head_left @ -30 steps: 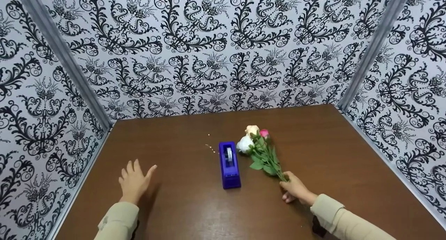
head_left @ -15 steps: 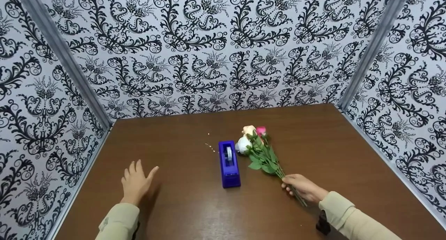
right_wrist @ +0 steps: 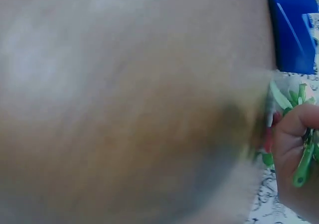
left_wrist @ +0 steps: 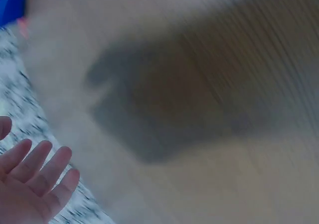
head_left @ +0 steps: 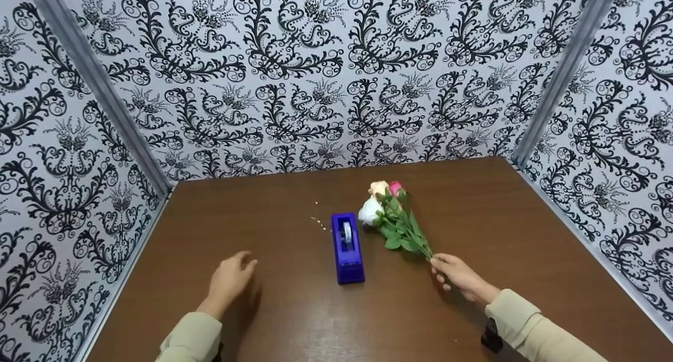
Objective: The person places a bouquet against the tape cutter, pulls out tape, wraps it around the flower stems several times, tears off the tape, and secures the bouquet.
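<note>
A small bunch of artificial-looking roses, white, cream and pink with green leaves, angles away from my right hand. That hand pinches the stems between thumb and fingers; a green stem end pokes out of its grip in the right wrist view. Just left of the white bloom stands a blue-purple tape dispenser with a roll of tape in it. My left hand hovers over the table left of the dispenser, holding nothing. In the left wrist view its fingers look spread and relaxed.
The brown wooden table is walled at the back and sides by black-and-white patterned panels. Tiny pale specks lie left of the dispenser. A small black object sits beneath the right sleeve.
My left hand has moved to the right, its fingers now less spread in the head view. The right hand and roses have shifted slightly away from me. The dispenser stays put.
</note>
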`<state>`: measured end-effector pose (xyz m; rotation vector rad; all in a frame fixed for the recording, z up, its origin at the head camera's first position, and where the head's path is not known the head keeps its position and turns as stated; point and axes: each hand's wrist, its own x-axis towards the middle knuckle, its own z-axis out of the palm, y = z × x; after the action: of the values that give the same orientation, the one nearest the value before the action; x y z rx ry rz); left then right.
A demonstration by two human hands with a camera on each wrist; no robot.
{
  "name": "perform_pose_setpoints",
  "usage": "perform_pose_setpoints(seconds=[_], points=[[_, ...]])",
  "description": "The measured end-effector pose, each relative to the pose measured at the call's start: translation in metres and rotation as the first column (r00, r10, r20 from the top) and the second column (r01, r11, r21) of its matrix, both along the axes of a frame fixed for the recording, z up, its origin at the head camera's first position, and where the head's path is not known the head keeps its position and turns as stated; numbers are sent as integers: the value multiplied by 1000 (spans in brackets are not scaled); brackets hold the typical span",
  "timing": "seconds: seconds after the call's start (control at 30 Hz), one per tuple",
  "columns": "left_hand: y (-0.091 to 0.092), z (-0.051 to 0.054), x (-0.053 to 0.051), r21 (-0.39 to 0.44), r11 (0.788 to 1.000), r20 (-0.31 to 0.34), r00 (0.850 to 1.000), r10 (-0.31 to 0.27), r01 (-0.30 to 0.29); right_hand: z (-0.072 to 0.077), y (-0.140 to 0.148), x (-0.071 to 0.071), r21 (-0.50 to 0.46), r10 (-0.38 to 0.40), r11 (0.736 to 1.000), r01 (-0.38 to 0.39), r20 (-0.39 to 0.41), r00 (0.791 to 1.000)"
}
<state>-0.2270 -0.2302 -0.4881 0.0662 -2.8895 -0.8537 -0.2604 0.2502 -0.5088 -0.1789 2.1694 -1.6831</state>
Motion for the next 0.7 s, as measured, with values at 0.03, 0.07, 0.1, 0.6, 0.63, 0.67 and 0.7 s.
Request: perform_pose_setpoints(seconds=[0.03, 0.07, 0.1, 0.6, 0.63, 0.67, 0.7], points=[[9, 2, 2, 20, 1000, -25, 999, -23, 24, 4, 0, 0, 7, -4, 1000, 5, -19, 1000], [18, 3, 5, 39, 998, -59, 997, -50, 52, 8, 0, -1, 12, -6, 1000, 6, -39, 999], [27, 4, 8, 51, 995, -97, 992, -79, 84, 12, 0, -2, 19, -7, 1000, 8, -58, 998], [163, 43, 69, 51, 835, -393, 780, -487, 547, 72, -36, 11, 281, 137, 959, 24, -538, 832], [168, 48, 71, 31, 831, -399, 769, -499, 555, 72, -42, 13, 303, 156, 952, 33, -576, 802], [172, 53, 73, 13, 828, -404, 760, -509, 561, 72, -48, 15, 321, 179, 946, 35, -610, 772], [176, 57, 74, -8, 826, -409, 752, -518, 564, 71, -53, 17, 335, 203, 942, 30, -636, 744]])
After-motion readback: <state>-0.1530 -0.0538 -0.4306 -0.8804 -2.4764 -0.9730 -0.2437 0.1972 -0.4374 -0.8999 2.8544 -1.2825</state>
